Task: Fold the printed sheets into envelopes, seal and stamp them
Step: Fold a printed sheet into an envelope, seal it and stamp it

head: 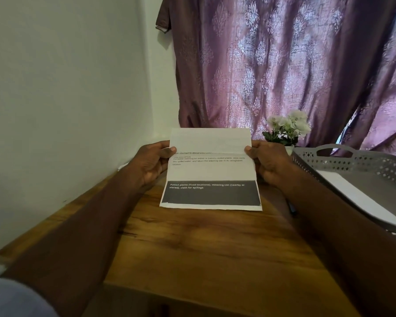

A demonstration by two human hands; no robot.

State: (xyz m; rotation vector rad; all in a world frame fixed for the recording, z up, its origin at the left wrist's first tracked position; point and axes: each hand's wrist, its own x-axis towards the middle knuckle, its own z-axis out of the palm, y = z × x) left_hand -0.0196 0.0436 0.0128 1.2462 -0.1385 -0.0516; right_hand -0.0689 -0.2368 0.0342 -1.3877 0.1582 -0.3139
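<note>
One printed sheet (209, 170), its top part folded down, is held above the wooden table (192, 243). The left hand (150, 164) and right hand (269, 162) each pinch one side edge. Right of the sheet: one grey perforated tray (352, 165) and one white-flowered plant (287, 128).

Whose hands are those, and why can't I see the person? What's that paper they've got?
There is one picture, taken by a camera worn on the person's head, so you look down at their arms the way they do. The left hand and the right hand each pinch a side of a printed sheet, with its top part folded down over the words. It is held above a wooden table. On the right sits a grey tray with holes in its wall and white paper inside. Behind it are white flowers, and a purple curtain hangs at the back.
</note>
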